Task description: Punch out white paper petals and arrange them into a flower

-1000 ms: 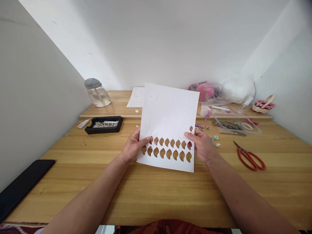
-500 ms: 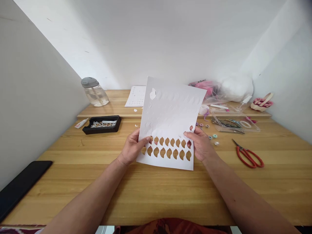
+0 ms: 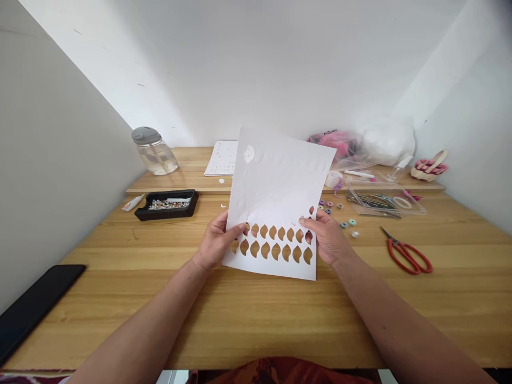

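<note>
A white die-cut paper sheet point(image 3: 276, 186) is held up above the wooden table, tilted a little. Two rows of leaf-shaped holes run across its lower part; fainter outlines of the same kind fill the upper part, with one cut piece showing at top left. My left hand point(image 3: 216, 240) pinches the sheet's left edge, thumb in front and fingers behind. On the opposite edge my right hand point(image 3: 330, 237) grips it, the thumb pressing near a partly loosened cut-out beside the upper row of holes. The fingers behind the paper are mostly hidden.
Red-handled scissors point(image 3: 407, 253) lie to the right, near small thread spools point(image 3: 344, 225) and a clear plastic tray point(image 3: 386, 200) of tools. On the left are a black box point(image 3: 167, 205) of beads, a water bottle point(image 3: 154, 152) and a black flat object point(image 3: 40, 304). Another sheet point(image 3: 221, 157) lies behind.
The sheet and both hands appear shifted very slightly left in view. The loosened piece by my right thumb sits a little differently. Both hands keep their hold.
</note>
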Demonstrator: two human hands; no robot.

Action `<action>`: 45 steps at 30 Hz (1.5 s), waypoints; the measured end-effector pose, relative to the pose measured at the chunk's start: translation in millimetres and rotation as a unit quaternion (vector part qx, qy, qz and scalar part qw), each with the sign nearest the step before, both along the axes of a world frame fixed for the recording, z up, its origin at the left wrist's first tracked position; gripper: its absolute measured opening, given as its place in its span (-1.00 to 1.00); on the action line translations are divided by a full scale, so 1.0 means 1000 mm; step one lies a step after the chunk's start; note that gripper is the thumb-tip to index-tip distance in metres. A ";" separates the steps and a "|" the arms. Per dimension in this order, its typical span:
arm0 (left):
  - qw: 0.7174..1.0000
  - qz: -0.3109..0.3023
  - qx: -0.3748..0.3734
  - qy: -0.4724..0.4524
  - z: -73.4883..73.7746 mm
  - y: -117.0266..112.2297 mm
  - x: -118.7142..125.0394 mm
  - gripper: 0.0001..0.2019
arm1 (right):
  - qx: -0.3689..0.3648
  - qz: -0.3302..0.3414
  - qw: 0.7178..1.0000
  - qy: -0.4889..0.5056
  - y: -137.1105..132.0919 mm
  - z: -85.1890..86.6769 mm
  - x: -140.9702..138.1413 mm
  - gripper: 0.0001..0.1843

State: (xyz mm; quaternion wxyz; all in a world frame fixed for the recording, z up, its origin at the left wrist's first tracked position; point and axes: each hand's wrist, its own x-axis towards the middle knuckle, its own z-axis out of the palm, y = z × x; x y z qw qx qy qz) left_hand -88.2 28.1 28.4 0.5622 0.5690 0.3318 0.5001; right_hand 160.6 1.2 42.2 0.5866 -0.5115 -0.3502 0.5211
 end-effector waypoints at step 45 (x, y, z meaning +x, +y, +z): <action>0.987 0.006 -0.149 -0.064 -0.005 0.008 -0.005 -0.62 | -0.087 0.087 0.951 0.283 0.001 0.005 0.006 -0.90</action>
